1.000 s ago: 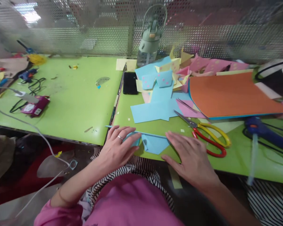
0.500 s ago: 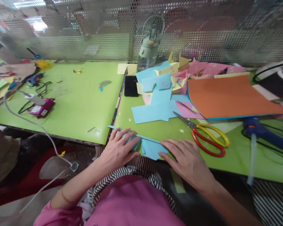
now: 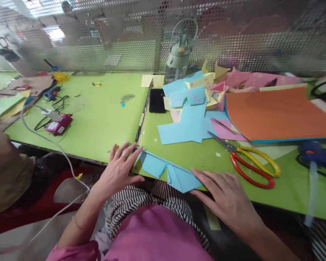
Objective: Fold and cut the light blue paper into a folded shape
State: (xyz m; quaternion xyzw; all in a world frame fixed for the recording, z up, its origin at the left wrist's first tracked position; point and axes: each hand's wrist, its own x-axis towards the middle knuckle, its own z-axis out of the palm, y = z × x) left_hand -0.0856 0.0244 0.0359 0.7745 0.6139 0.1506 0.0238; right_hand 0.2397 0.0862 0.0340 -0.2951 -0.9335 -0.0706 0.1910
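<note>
A folded light blue paper (image 3: 165, 170) lies at the near edge of the green table (image 3: 97, 119), partly over the edge. My left hand (image 3: 119, 166), with a ring on one finger, lies flat with fingers spread, its fingertips touching the paper's left end. At the paper's right end my right hand (image 3: 228, 197) also rests flat, fingers stretched out on the paper's lower right corner. Neither hand grips anything.
Red and yellow scissors (image 3: 250, 163) lie right of the paper. Beyond are blue sheets (image 3: 187, 127), an orange sheet (image 3: 279, 114), a pile of dotted folded papers (image 3: 203, 90), a black phone (image 3: 157, 100), a green bottle (image 3: 179, 54), a blue glue gun (image 3: 315, 154) and a white cable (image 3: 57, 148).
My left hand has slid left off the paper's middle to its left end, uncovering the folded flaps. The right hand stays at the right end. The view has shifted a little.
</note>
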